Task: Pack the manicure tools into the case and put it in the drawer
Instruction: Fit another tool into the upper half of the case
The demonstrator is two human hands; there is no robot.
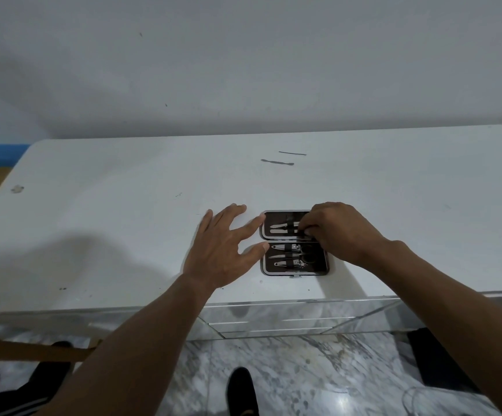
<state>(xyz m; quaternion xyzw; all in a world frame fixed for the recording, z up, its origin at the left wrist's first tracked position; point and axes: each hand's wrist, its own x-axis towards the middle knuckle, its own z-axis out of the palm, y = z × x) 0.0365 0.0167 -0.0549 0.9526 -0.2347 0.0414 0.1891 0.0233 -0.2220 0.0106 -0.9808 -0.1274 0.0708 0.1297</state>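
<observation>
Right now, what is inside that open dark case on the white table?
The case holds several metal tools under elastic straps: two in the far half, a few more in the near half. The right hand covers its right side, so anything there is hidden.

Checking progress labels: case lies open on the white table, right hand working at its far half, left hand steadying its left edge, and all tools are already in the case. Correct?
Not quite. Two thin tools still lie loose on the white table, beyond the case, as the head view shows. The rest holds: the case lies open, the right hand works at its far half, and the left hand steadies its left edge.
</observation>
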